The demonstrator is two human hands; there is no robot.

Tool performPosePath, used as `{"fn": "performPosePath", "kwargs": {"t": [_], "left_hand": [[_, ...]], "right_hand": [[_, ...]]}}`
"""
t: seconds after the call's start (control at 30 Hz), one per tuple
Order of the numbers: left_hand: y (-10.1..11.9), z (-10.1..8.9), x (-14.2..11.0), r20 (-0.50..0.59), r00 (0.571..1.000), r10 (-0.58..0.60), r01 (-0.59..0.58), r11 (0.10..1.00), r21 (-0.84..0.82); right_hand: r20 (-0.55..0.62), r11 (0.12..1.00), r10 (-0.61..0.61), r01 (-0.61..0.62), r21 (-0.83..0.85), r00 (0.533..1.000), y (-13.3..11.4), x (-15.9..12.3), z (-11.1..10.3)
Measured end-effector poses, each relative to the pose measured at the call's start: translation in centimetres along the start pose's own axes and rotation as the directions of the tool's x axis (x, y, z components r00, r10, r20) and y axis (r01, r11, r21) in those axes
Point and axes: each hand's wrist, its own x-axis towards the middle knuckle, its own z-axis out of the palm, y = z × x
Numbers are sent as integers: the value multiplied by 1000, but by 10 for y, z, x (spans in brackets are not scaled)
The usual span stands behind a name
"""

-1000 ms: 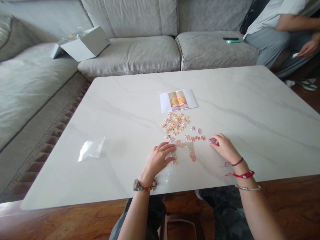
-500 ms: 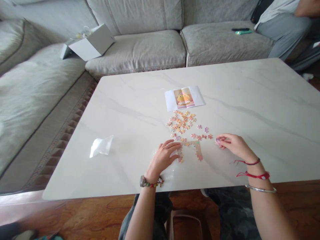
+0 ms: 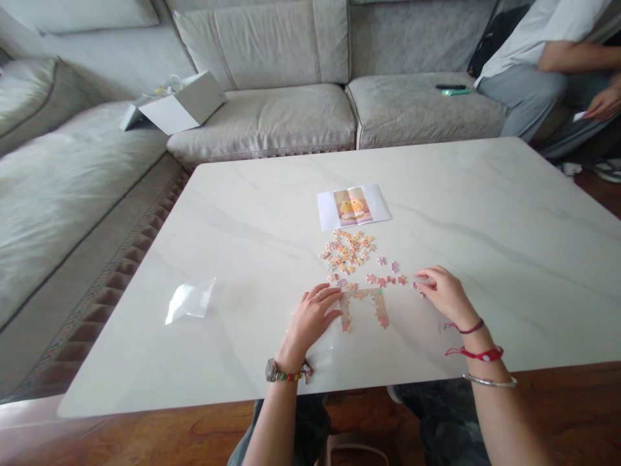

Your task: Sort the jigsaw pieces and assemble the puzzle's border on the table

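L hand (image 3: pixel 309 318) lies flat & open, fingers at the part-built jigsaw border (image 3: pixel 363 298); R hand (image 3: pixel 449 296) pinches a small piece (image 3: pixel 417 286) just right of the border, loose pieces (image 3: pixel 347 252) beyond it.

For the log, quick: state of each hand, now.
Left hand: open, empty, resting beside the joined puzzle pieces.
Right hand: closed, fingertips pinching a puzzle piece.
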Motion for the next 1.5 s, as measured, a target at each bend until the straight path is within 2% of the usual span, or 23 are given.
{"fn": "performPosePath", "kwargs": {"t": [0.23, 0.43, 0.63, 0.8, 0.97, 1.3, 1.5], "left_hand": [[-12, -2, 10, -150, 989, -17, 19, 1000, 13], [-17, -1, 13, -162, 987, -22, 24, 1000, 9], [-19, 1, 12, -153, 988, -28, 29, 1000, 4], [-19, 1, 11, -149, 988, -27, 28, 1000, 3], [-20, 1, 12, -154, 988, -17, 18, 1000, 5], [-20, 0, 9, -136, 991, -12, 16, 999, 29], [-17, -4, 6, -119, 993, -19, 23, 999, 32]], "right_hand": [[80, 993, -108, 111, -29, 991, -22, 10, 19], [90, 994, -113, 113, 4, 990, -19, 12, 23], [50, 998, -53, 50, 46, 997, -24, 8, 23], [-2, 998, -14, 14, -58, 1000, -19, 8, 23], [69, 998, -17, 22, -65, 997, -15, 8, 23], [81, 1000, -3, 1, 28, 997, -29, 7, 19], [167, 969, 117, -149, 197, 979, -29, 4, 13]]}}
